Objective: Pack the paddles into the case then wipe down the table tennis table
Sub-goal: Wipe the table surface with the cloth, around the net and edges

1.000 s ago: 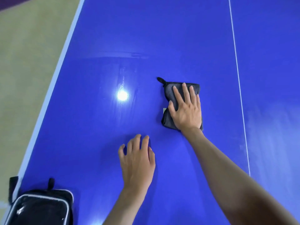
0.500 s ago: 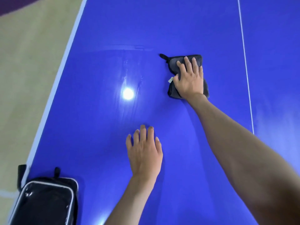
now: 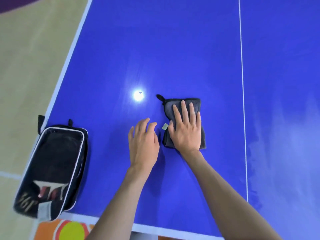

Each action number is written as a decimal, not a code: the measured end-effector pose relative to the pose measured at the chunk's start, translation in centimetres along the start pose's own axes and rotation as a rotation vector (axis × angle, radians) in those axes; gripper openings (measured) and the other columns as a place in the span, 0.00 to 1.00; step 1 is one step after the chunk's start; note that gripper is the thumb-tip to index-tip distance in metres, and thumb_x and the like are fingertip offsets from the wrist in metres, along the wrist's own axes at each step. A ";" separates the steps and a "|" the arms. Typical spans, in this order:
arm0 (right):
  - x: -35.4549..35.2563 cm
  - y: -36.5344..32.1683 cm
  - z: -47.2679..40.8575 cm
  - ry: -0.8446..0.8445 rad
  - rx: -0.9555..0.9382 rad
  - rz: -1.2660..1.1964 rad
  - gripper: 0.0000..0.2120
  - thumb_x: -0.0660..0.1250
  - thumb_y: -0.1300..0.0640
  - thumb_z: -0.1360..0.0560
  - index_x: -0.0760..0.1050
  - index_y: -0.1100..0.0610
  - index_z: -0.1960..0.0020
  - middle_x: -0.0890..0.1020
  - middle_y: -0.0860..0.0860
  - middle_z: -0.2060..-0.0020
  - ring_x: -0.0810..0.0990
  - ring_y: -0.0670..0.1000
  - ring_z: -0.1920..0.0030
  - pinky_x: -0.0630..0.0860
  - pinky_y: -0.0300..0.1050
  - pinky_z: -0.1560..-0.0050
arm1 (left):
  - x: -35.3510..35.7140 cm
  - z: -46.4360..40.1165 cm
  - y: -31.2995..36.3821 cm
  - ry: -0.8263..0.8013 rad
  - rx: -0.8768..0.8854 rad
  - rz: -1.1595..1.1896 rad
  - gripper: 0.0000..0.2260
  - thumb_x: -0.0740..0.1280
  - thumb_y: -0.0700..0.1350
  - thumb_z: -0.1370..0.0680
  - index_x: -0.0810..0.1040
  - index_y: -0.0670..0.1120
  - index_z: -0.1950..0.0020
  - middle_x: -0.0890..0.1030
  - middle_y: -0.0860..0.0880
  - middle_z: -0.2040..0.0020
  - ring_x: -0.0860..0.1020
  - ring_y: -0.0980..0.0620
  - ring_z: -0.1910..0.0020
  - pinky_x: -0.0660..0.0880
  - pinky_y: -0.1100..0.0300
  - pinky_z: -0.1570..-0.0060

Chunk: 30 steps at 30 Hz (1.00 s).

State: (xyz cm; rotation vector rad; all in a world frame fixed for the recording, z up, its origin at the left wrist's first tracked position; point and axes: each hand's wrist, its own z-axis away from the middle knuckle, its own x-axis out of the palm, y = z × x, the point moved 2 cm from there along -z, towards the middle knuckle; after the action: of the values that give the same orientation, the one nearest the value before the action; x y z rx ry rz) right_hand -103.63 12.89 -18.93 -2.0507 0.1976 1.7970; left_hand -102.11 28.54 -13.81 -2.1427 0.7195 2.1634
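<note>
Case: the black case [image 3: 52,170] with white piping lies on the near left corner of the blue bench [image 3: 173,49], at about 8 o'clock from the hands, its near end overhanging the bench edge.
Case contents: through the clear top a paddle [image 3: 50,187] shows, its pale neck and reddish handle toward the near end; how many paddles are inside cannot be told.
Cloth: a folded dark grey cloth [image 3: 199,104] lies flat on the bench, at 3 o'clock from the glare spot [image 3: 138,96], with a black loop at its far left corner and a small pale tag on its left edge.
Right hand: the right hand [image 3: 187,129] presses flat on the cloth, fingers straight and spread, pointing to 12 o'clock.
Left hand: the left hand [image 3: 143,141] rests on the bench just beside the cloth, at its 9 o'clock, fingers loosely bent and holding nothing.
Hard to make out: the lettering at the case's near end is blurred; the orange and yellow shape [image 3: 69,230] below the bench edge is cut off by the frame.
Change: half a second ago the cloth and right hand were farther out on the bench, toward 12 o'clock; they have come back beside the left hand, and more of the case is in view.
</note>
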 end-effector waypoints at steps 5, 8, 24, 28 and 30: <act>-0.8 -0.7 10.0 -0.043 -0.044 0.000 0.29 0.56 0.46 0.18 0.64 0.50 0.18 0.62 0.54 0.17 0.57 0.59 0.17 0.56 0.63 0.19 | -0.9 6.7 -0.1 0.026 -0.130 0.161 0.12 0.65 0.40 0.18 0.79 0.45 0.35 0.78 0.46 0.32 0.75 0.45 0.31 0.74 0.44 0.37; -1.4 -1.0 15.9 -0.059 -0.063 -0.009 0.29 0.56 0.45 0.18 0.64 0.50 0.18 0.61 0.54 0.17 0.57 0.58 0.17 0.56 0.64 0.19 | -1.6 10.0 -0.4 0.041 -0.200 0.212 0.12 0.65 0.41 0.18 0.79 0.46 0.34 0.78 0.47 0.32 0.74 0.45 0.31 0.73 0.44 0.37; -3.3 1.1 24.8 -0.085 -0.034 -0.068 0.32 0.60 0.49 0.25 0.68 0.47 0.20 0.64 0.52 0.18 0.59 0.58 0.17 0.59 0.65 0.21 | -1.7 13.6 3.4 -0.028 -0.151 0.166 0.14 0.66 0.39 0.20 0.79 0.47 0.35 0.79 0.48 0.34 0.74 0.44 0.33 0.73 0.45 0.41; -2.9 2.7 18.7 -0.057 0.013 -0.068 0.31 0.60 0.48 0.24 0.69 0.48 0.21 0.63 0.52 0.18 0.59 0.58 0.17 0.58 0.64 0.20 | -0.7 10.0 3.9 -0.047 -0.101 0.136 0.14 0.67 0.39 0.21 0.79 0.48 0.35 0.79 0.48 0.34 0.74 0.44 0.33 0.74 0.45 0.40; -2.7 3.4 14.7 -0.033 0.048 -0.074 0.30 0.60 0.47 0.23 0.69 0.48 0.21 0.63 0.52 0.18 0.59 0.58 0.17 0.57 0.64 0.20 | 0.2 7.9 4.2 -0.060 -0.086 0.118 0.14 0.67 0.39 0.21 0.79 0.47 0.35 0.79 0.48 0.34 0.75 0.44 0.33 0.74 0.45 0.40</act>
State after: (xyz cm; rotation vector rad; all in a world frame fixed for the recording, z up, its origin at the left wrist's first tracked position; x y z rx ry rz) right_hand -118.80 15.09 -18.36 -1.9685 0.1516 1.7632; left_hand -110.95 27.36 -13.02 -2.1154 0.7817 2.3476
